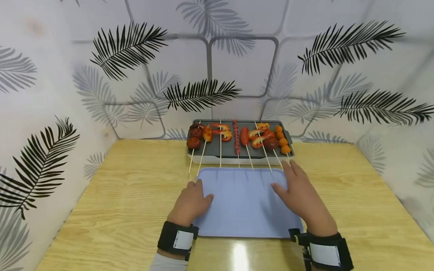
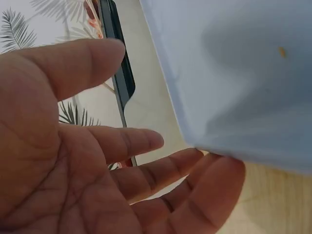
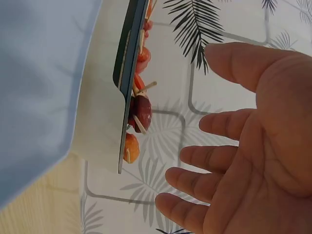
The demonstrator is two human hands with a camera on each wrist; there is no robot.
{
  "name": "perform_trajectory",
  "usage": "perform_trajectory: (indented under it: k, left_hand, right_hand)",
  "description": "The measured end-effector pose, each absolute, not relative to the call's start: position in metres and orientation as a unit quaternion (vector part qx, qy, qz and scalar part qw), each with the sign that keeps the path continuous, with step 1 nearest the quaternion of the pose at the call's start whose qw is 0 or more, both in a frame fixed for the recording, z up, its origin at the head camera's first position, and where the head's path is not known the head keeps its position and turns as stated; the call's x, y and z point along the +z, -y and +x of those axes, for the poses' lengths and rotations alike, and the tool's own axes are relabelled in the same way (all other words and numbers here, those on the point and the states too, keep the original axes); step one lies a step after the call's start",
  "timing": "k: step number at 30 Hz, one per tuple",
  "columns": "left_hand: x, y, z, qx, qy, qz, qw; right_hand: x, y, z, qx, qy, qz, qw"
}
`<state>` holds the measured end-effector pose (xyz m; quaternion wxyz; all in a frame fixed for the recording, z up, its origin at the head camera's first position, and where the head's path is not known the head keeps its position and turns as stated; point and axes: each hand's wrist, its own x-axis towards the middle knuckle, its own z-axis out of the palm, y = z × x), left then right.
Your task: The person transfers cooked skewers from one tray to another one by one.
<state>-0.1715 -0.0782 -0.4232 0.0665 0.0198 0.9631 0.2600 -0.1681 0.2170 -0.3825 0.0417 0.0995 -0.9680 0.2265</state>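
A light-blue tray (image 1: 244, 203) lies flat on the wooden table, directly in front of a grill (image 1: 225, 159) with a dark plate and white base. Several skewers lie across the grill, their sticks pointing toward the tray. My left hand (image 1: 191, 203) is at the tray's left edge; in the left wrist view its fingertips (image 2: 219, 180) are right at the tray's corner, fingers loosely bent. Over the tray's right side, my right hand (image 1: 300, 192) has its fingers extended and holds nothing. In the right wrist view its palm (image 3: 273, 141) faces the camera, fingers spread.
The skewers carry a red sausage (image 1: 244, 136), shrimp (image 1: 261, 140), orange balls (image 1: 285, 149) and dark red pieces (image 1: 193, 142). A leaf-patterned wall covering (image 1: 244, 67) rises behind the grill and along both sides of the table (image 1: 122, 195). A black strap with a white patch circles each wrist.
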Motion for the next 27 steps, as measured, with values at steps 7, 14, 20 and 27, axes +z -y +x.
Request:
perform_trajectory:
  k: [7,14,20,27]
  left_hand:
    - [-0.426,0.086,-0.180,0.268,-0.960,0.008,0.085]
    - [-0.431,0.088,-0.181,0.289,-0.952,0.009,0.097]
    - [-0.427,0.095,-0.175,0.311,-0.944,0.010,0.108]
    - [-0.424,0.102,-0.173,0.353,-0.928,0.017,0.120]
  right_hand:
    - [-0.372,-0.228,-0.178,0.226,0.969,0.082,0.061]
    - [-0.382,-0.240,-0.185,0.252,0.962,0.078,0.073]
    - [-0.395,-0.247,-0.197,0.282,0.953,0.067,0.086]
    - [-0.394,-0.256,-0.217,0.326,0.942,0.039,0.073]
